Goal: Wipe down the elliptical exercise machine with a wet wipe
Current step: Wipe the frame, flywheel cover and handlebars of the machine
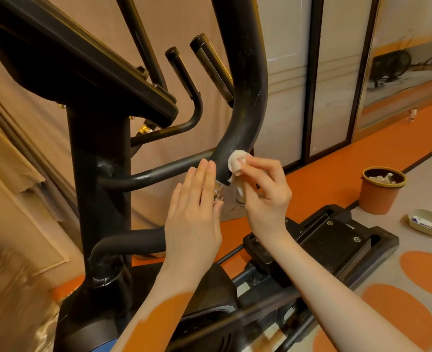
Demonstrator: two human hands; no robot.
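Fingers (257,166) of the right hand (265,199) pinch a crumpled white wet wipe (236,163) against the lower end of the black curved handlebar tube (237,118) of the elliptical exercise machine (100,153), while the left hand (193,212), straight-fingered and flat, rests just beside that tube's end.

l hand (194,212) flat, fingers straight, upright | r hand (263,191) fingers curled, pinching | both forearms raised

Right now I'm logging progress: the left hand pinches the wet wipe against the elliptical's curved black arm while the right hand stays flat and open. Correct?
Not quite: the hands are swapped. In the head view the right hand pinches the wet wipe against the curved black arm, and the left hand is flat and open.
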